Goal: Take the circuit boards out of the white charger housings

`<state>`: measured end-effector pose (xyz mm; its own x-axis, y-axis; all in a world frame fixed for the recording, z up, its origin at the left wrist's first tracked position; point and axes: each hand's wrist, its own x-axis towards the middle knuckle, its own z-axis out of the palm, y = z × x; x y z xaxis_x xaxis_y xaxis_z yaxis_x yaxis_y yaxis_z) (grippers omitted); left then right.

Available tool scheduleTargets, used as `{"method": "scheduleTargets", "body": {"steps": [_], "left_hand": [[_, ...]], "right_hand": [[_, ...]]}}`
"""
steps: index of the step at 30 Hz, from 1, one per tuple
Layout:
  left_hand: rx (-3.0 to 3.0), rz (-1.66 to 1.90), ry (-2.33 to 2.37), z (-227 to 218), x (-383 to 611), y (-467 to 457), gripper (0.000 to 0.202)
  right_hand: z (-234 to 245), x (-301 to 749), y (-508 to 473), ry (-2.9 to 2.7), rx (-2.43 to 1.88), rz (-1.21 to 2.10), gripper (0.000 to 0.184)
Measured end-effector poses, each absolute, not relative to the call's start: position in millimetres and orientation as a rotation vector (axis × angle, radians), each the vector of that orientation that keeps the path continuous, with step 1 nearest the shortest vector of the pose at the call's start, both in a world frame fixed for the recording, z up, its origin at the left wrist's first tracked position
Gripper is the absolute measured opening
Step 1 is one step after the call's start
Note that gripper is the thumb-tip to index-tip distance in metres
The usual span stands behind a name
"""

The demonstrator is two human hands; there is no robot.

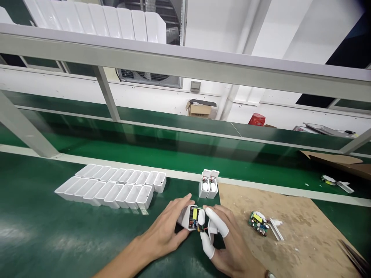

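Observation:
Between my hands is a white plastic housing (184, 218), tilted, with a circuit board (194, 218) partly inside its open end. My left hand (168, 222) is wrapped round the housing from the left. White finger cots cover the thumb and a finger of my right hand (224, 235), which pinches a small white end cap (213, 227) beside the board. A red wire shows between cap and board. The board carries a yellow-labelled part and a white round part. Just beyond my hands stand two white housings (208, 189) with boards inside and caps tipped up.
Two rows of open white housings (116, 191) stand at the left. On the brown board (240, 202) at the right lie a loose circuit board (259, 222) and a white cap piece (276, 228). Tweezers (352, 255) lie near its right edge. Behind runs a green belt (174, 150) under a metal frame.

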<state>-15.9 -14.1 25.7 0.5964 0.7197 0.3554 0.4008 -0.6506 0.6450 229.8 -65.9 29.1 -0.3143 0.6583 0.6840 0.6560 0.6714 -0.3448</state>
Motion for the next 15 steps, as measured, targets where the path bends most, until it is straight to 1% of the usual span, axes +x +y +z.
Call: {"method": "scheduleTargets", "body": {"steps": [7, 11, 13, 15], "left_hand": [[2.323, 0.849, 0.880, 23.0, -15.7, -14.0, 0.092], [2.317, 0.863, 0.835, 24.8, -13.9, -12.5, 0.094], [2.341, 0.882, 0.814, 28.6, -13.7, -14.4, 0.099], [2.352, 0.839, 0.789, 33.7, -14.3, -18.6, 0.109]], "right_hand": [[31.6, 226.9, -67.5, -2.046, -1.010, -0.028, 0.074], [30.5, 228.5, -65.9, -2.061, -1.041, -0.067, 0.070], [23.5, 233.8, -65.3, -2.073, -1.015, -0.131, 0.063], [10.3, 236.9, -60.8, -2.045, -0.946, -0.187, 0.049]]}}
